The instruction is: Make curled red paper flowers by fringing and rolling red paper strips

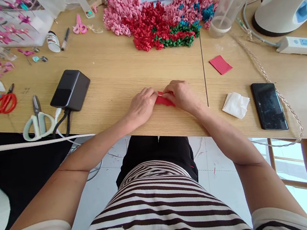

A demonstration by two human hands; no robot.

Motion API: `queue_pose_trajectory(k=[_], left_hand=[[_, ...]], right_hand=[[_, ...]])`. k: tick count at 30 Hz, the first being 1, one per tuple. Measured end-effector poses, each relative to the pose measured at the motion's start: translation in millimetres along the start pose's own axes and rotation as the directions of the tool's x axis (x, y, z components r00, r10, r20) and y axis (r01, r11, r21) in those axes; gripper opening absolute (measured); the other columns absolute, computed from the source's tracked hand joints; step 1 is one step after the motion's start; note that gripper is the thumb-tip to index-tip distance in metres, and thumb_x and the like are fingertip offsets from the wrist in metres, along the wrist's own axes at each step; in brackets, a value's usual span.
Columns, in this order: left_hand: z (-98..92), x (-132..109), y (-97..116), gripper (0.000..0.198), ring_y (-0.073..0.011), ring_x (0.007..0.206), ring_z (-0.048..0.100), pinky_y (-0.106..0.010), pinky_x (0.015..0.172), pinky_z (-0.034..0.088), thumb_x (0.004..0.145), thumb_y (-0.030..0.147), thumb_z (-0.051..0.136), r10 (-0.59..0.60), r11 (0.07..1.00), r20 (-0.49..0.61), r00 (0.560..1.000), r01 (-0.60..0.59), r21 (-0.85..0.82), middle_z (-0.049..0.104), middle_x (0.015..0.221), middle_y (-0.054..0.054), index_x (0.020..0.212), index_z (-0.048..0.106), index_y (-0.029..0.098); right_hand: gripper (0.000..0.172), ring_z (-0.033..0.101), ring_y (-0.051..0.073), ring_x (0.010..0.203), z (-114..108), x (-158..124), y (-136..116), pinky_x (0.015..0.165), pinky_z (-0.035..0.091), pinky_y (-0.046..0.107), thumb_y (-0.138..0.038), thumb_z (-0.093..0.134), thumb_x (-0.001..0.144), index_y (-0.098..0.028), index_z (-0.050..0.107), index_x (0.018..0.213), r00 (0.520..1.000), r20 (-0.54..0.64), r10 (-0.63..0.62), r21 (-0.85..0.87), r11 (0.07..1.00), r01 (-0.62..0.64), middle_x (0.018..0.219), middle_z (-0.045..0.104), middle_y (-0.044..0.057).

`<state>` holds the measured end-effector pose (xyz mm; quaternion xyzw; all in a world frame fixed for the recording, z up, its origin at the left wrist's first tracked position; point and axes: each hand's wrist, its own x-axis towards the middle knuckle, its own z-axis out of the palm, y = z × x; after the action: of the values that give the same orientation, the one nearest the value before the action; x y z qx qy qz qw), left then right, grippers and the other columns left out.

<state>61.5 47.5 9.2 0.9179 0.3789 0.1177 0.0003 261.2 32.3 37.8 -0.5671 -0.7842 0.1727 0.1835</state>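
Near the front edge of the table lies a small piece of red cloth or paper (165, 101), partly covered by my fingers. My left hand (144, 105) has its fingertips closed on the left end of its upper edge. From the other side, my right hand (181, 94) pinches the same edge, thumb and fingers pressed together. Between the fingertips a thin pale strip or stick (160, 95) shows along the red edge; its ends are hidden. A separate flat red square (220, 64) lies to the right of my right hand.
Left are a black charger box (70, 90), white-handled scissors (38, 121) and red-handled scissors (4, 102). Pink, red and green flower clusters (149, 24) lie behind. At right are a folded tissue (236, 105), phone (269, 106), twisted cord (261, 67) and power strip (302, 45).
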Motion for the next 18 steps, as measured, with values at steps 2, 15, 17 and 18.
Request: queue_pose_trajectory(k=[2, 15, 17, 18], left_hand=[[-0.2, 3, 3, 0.034, -0.025, 0.102, 0.061, -0.035, 0.082, 0.053, 0.101, 0.01, 0.036, -0.015, 1.0, 0.014, 1.0, 0.015, 0.009, 0.068, 0.103, -0.013, 0.102, 0.07, 0.013], [4.8, 2, -4, 0.038, -0.0231, 0.1, 0.063, -0.037, 0.088, 0.054, 0.1, 0.01, 0.039, -0.07, 0.985, -0.116, 0.991, 0.051, -0.165, 0.069, 0.107, -0.011, 0.123, 0.069, 0.013], [7.2, 0, -4, 0.036, -0.0221, 0.099, 0.063, -0.036, 0.088, 0.053, 0.101, 0.011, 0.04, -0.055, 0.984, -0.139, 0.989, 0.03, -0.176, 0.069, 0.104, -0.009, 0.119, 0.071, 0.015], [7.7, 0, -4, 0.034, -0.0219, 0.1, 0.063, -0.035, 0.088, 0.053, 0.101, 0.012, 0.041, -0.05, 0.984, -0.134, 0.99, 0.026, -0.174, 0.069, 0.103, -0.009, 0.115, 0.072, 0.015]], right_hand=[[0.021, 0.066, 0.021, 0.089, 1, 1, 1, 0.083, 0.046, 0.031, -0.017, 0.058, 0.095, -0.014, 0.079, 0.09, 1.0, 0.013, 0.001, -0.01, 1.0, -0.001, 0.095, 0.075, 0.01], [0.021, 0.067, 0.021, 0.092, 5, 4, -1, 0.085, 0.046, 0.031, -0.018, 0.057, 0.098, -0.014, 0.076, 0.091, 0.999, 0.038, 0.031, -0.07, 0.997, -0.028, 0.1, 0.076, 0.012], [0.021, 0.067, 0.021, 0.093, 4, 4, -3, 0.086, 0.046, 0.031, -0.018, 0.057, 0.098, -0.014, 0.076, 0.091, 0.999, 0.039, 0.036, -0.072, 0.997, -0.033, 0.101, 0.076, 0.012], [0.02, 0.067, 0.021, 0.093, 3, 4, -3, 0.086, 0.046, 0.031, -0.018, 0.057, 0.098, -0.014, 0.076, 0.092, 0.998, 0.04, 0.039, -0.072, 0.997, -0.036, 0.101, 0.076, 0.012]])
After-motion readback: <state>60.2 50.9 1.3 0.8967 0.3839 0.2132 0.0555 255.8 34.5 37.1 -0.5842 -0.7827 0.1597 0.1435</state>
